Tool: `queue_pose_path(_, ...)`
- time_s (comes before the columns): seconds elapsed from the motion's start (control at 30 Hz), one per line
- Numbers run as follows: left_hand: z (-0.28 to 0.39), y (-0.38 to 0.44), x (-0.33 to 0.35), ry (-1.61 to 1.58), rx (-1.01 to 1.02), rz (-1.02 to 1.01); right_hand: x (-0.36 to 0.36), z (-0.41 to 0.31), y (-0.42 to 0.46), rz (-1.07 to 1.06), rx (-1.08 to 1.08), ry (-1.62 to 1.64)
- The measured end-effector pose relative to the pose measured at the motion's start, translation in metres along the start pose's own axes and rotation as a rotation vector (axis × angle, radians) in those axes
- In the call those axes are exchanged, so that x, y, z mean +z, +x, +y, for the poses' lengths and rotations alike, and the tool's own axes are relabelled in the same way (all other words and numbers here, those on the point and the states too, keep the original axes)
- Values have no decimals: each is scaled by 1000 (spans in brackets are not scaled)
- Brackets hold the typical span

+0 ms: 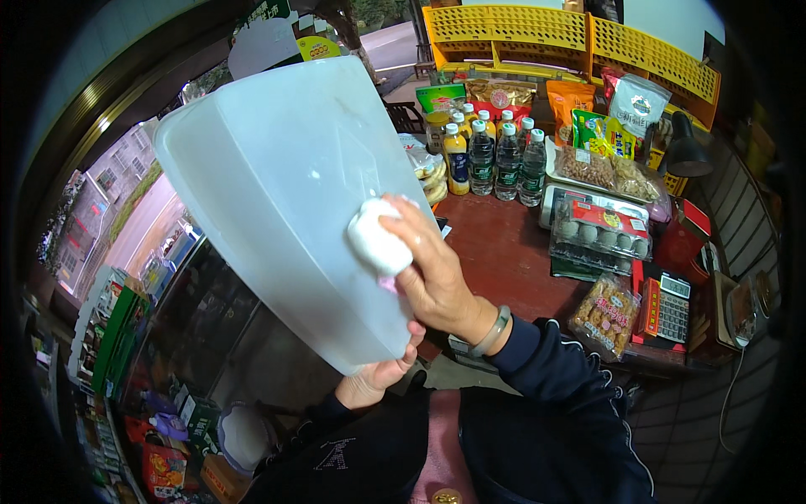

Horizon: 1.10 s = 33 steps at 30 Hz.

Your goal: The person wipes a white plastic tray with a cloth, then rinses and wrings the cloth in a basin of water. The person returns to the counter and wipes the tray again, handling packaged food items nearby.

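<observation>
A large translucent white plastic bin (pixel 277 183) is tilted up before me, its outer faces turned to the camera. My left hand (pixel 387 372) grips its lower edge from below, the fingers partly hidden behind it. My right hand (pixel 441 277) presses a bunched white cloth (pixel 379 238) against the bin's side near its right edge. A bit of pink shows under the cloth. A pale green bangle (pixel 492 332) circles my right wrist.
A reddish-brown table (pixel 504 252) on the right bears drink bottles (pixel 482 160), boxed eggs (pixel 601 230), bagged snacks (pixel 606 315) and a calculator (pixel 672 309). Yellow racks (pixel 516 31) stand behind it. Packaged goods (pixel 165 469) and a white bucket-like container (pixel 244 435) sit low at the left.
</observation>
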<state>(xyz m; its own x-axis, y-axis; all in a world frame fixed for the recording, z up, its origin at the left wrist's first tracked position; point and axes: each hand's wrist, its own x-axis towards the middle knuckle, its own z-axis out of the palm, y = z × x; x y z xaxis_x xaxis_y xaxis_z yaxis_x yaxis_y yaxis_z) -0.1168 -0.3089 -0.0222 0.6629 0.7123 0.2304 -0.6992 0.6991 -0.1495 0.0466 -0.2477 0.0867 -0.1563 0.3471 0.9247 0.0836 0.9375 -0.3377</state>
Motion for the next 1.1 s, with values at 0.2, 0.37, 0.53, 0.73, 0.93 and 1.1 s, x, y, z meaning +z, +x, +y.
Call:
queue_pose_path(0.2,-16,-3,6,26,-105,32,-13,14,33,121,98,30)
queue_pose_path(0.37,-10,-13,-7,189,-53,70,-45,44,44,255,592,274)
queue_pose_path(0.53,24,-38,9,538,288,23,-97,73,-28,483,852,439)
queue_pose_path(0.73,31,-34,52,1533,639,453,-108,33,-132,446,1228,626)
queue_pose_path(0.93,45,-3,23,1273,601,752,-141,15,-190,446,1313,669)
queue_pose_path(1.1,-4,32,-9,1154,588,768,-145,-1,-225,467,1471,586)
